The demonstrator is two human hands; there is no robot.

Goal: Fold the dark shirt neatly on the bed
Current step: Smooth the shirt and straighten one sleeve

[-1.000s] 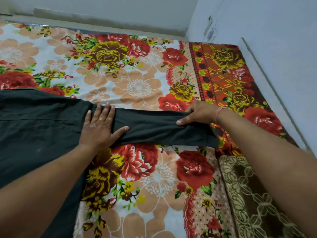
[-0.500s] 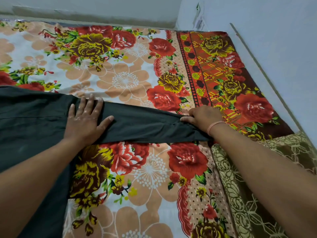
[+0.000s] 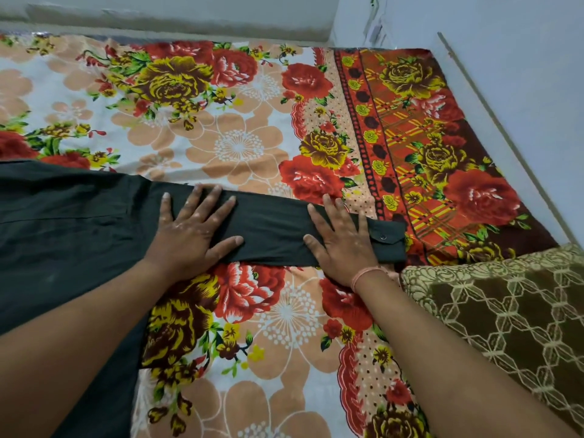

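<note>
You get soft, even, slightly dim light over the floral bedsheet (image 3: pixel 240 147), with only faint shadows on it. Its centre reads sharp. Toward its near edge detail softens, and lines on the wall (image 3: pixel 521 74) right of it bow from wide-angle distortion.

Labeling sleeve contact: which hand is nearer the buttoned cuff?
Right. The right hand lies flat on the sleeve, beside the cuff; the left hand lies flat farther along it, away from the cuff.

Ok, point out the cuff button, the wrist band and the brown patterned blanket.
cuff button (image 3: pixel 383 237): head view, the button's centre.
wrist band (image 3: pixel 366 275): head view, mid-band, on the right wrist.
brown patterned blanket (image 3: pixel 505 311): head view, its top face.
</note>
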